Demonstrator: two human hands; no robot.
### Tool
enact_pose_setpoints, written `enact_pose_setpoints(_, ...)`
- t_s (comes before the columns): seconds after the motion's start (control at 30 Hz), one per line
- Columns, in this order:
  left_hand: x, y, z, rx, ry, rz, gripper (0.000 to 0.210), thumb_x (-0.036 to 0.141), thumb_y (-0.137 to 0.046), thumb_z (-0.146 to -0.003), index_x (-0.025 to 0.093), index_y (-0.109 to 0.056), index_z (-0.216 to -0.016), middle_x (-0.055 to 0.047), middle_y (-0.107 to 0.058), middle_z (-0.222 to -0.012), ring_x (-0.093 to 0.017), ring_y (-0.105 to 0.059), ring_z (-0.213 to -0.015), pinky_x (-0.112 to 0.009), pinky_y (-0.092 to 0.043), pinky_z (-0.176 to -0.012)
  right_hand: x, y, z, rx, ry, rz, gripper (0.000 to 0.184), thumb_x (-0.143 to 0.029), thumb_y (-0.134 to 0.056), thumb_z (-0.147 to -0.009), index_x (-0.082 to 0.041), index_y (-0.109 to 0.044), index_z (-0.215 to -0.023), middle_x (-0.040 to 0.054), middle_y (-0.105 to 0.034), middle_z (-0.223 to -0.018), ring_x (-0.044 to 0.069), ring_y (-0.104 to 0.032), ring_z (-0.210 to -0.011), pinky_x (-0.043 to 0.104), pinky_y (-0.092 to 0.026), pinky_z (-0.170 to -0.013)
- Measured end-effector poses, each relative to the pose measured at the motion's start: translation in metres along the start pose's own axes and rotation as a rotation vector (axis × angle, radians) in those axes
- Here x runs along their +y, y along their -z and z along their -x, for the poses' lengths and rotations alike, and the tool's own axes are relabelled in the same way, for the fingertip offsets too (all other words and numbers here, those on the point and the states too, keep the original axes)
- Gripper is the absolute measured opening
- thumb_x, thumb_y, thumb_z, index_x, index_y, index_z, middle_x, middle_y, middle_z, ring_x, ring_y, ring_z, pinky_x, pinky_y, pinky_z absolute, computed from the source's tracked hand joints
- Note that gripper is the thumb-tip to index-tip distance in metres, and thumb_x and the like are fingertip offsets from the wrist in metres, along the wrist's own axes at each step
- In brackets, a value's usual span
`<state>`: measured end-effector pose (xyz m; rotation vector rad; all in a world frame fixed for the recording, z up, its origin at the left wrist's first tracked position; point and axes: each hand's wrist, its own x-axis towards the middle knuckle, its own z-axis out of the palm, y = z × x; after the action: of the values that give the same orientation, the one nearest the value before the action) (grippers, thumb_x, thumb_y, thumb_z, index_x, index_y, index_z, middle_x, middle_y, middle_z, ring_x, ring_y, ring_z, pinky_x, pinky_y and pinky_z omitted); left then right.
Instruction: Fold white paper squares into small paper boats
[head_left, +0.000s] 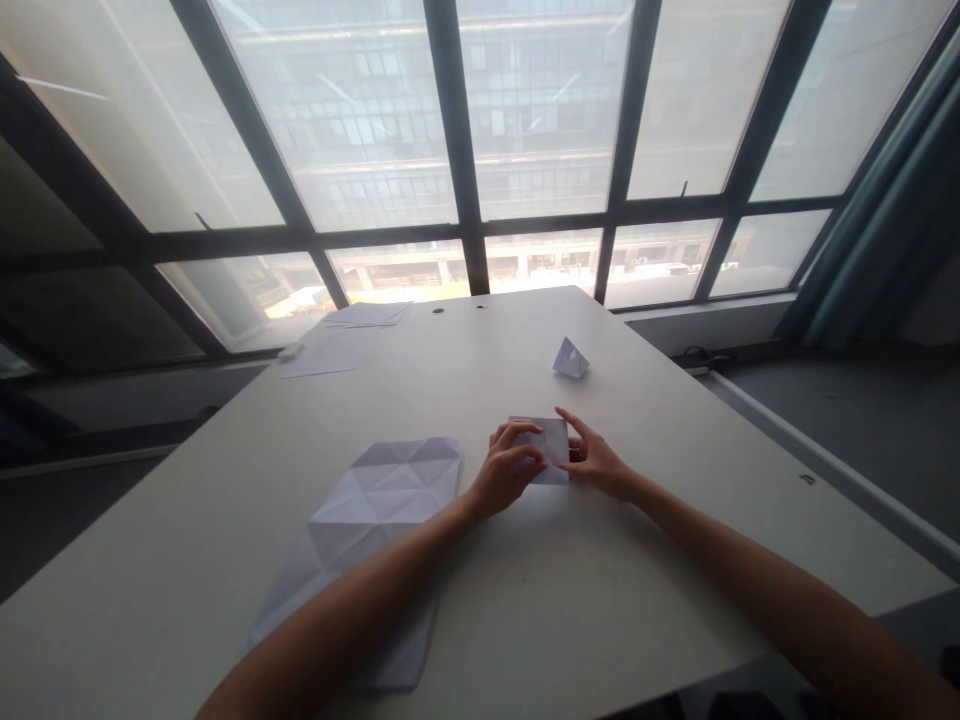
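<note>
A small folded square of white paper (553, 440) is held just over the table between both hands. My left hand (510, 466) lies across its left part, fingers bent and closed on the paper. From the right, my right hand (594, 460) grips the right edge, its thumb near the lower corner and the index finger stretched out past the upper corner. Some of its other fingers are hidden behind the paper. Partly under my left forearm lies a large creased sheet of paper (390, 490), opened out with a grid of diagonal folds.
A folded paper pyramid shape (571, 359) stands farther back on the white table (465, 380). Several flat sheets of paper (330, 352) lie at the far left, beside a small white object (290, 352). Windows (532, 110) rise behind the table, and a curtain (877, 200) hangs at right.
</note>
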<state>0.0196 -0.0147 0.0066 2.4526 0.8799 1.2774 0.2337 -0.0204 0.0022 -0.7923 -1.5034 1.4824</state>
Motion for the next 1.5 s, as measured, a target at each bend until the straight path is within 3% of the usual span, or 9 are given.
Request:
enact_pose_setpoints(0.07,0.000,-0.001,0.000,0.017,0.055,-0.014,0.006,0.026,-0.072,-0.081,0.023,-0.069,-0.085,-0.008,-0.051,-0.130,-0.027,-0.044,-0.124,-0.046,-0.039,-0.105,0.000,-0.001,0.000,0.019,0.004,-0.017,0.105,-0.029,-0.078,-0.070,-0.023,-0.014,-0.153,0.0091,-0.068,-0.098,0.020,-0.063,-0.077,0.030,-0.050,-0.062)
enact_pose_setpoints(0.27,-0.011,-0.005,0.003,0.173,0.289,0.095,0.078,0.036,-0.083,-0.068,0.029,-0.044,-0.135,-0.013,-0.024,-0.147,-0.031,-0.042,-0.127,-0.046,-0.048,-0.097,0.005,-0.001,-0.004,0.118,0.065,-0.028,0.097,-0.030,-0.073,-0.075,-0.022,-0.016,-0.152,0.0052,-0.069,-0.091,0.016,-0.061,-0.070,0.030,-0.050,-0.062)
enact_pose_setpoints(0.6,-0.013,-0.004,0.000,0.165,0.415,0.425,0.076,0.035,-0.081,-0.071,0.028,-0.044,-0.137,-0.014,-0.041,-0.141,-0.026,-0.060,-0.109,-0.035,-0.057,-0.080,0.006,-0.003,-0.005,0.112,0.025,0.003,0.107,-0.034,-0.081,-0.068,-0.018,-0.015,-0.151,0.0029,-0.066,-0.084,0.016,-0.060,-0.068,0.027,-0.049,-0.056)
enact_pose_setpoints(0.77,-0.017,-0.005,-0.001,0.143,0.599,0.650,0.106,0.038,-0.083,-0.069,0.026,-0.017,-0.151,-0.019,-0.050,-0.136,-0.020,-0.068,-0.086,-0.034,-0.059,-0.071,0.006,-0.005,-0.005,0.193,0.063,0.007,0.112,-0.032,-0.081,-0.067,-0.019,-0.010,-0.153,0.0014,-0.066,-0.079,0.017,-0.060,-0.064,0.028,-0.049,-0.055)
enact_pose_setpoints(0.87,-0.020,-0.004,-0.003,0.079,0.684,0.749,0.091,0.040,-0.080,-0.072,0.014,-0.034,-0.147,-0.014,-0.068,-0.108,-0.019,-0.068,-0.080,-0.034,-0.057,-0.074,0.006,-0.003,-0.005,0.275,0.091,-0.004,0.116,-0.033,-0.079,-0.070,-0.022,-0.001,-0.154,0.0013,-0.068,-0.080,0.019,-0.063,-0.066,0.031,-0.052,-0.058)
enact_pose_setpoints(1.0,-0.018,-0.001,-0.004,0.021,0.639,0.668,0.041,0.044,-0.076,-0.075,0.008,-0.073,-0.095,-0.008,-0.072,-0.078,-0.018,-0.065,-0.071,-0.029,-0.054,-0.069,0.009,0.002,-0.006,0.335,0.109,-0.004,0.121,-0.032,-0.081,-0.069,-0.022,0.005,-0.154,0.0024,-0.071,-0.080,0.023,-0.067,-0.072,0.036,-0.055,-0.065)
enact_pose_setpoints(1.2,-0.012,0.000,-0.005,0.061,0.554,0.641,0.042,0.051,-0.065,-0.083,0.010,-0.074,-0.081,-0.007,-0.070,-0.073,-0.015,-0.062,-0.066,-0.026,-0.050,-0.062,0.018,0.011,-0.012,0.335,0.164,0.120,0.058,-0.038,-0.081,-0.067,-0.015,-0.061,-0.116,0.0092,-0.073,-0.089,0.027,-0.069,-0.082,0.039,-0.055,-0.073)
enact_pose_setpoints(1.4,-0.012,-0.002,-0.003,0.058,0.625,0.816,0.055,0.061,-0.054,-0.087,0.009,-0.066,-0.077,-0.007,-0.066,-0.057,-0.012,-0.056,-0.049,-0.024,-0.042,-0.051,0.014,0.013,-0.011,0.376,0.184,0.371,0.030,-0.041,-0.074,-0.074,-0.015,-0.071,-0.089,0.0086,-0.073,-0.085,0.025,-0.066,-0.074,0.036,-0.053,-0.066)
enact_pose_setpoints(1.5,-0.012,-0.001,-0.002,0.032,0.646,0.968,0.059,0.064,-0.052,-0.087,0.007,-0.069,-0.087,-0.012,-0.071,-0.070,-0.018,-0.065,-0.064,-0.029,-0.049,-0.063,0.008,0.012,-0.005,0.376,0.294,0.465,0.025,-0.041,-0.071,-0.079,-0.017,-0.070,-0.083,0.0076,-0.071,-0.081,0.022,-0.064,-0.072,0.033,-0.051,-0.064)
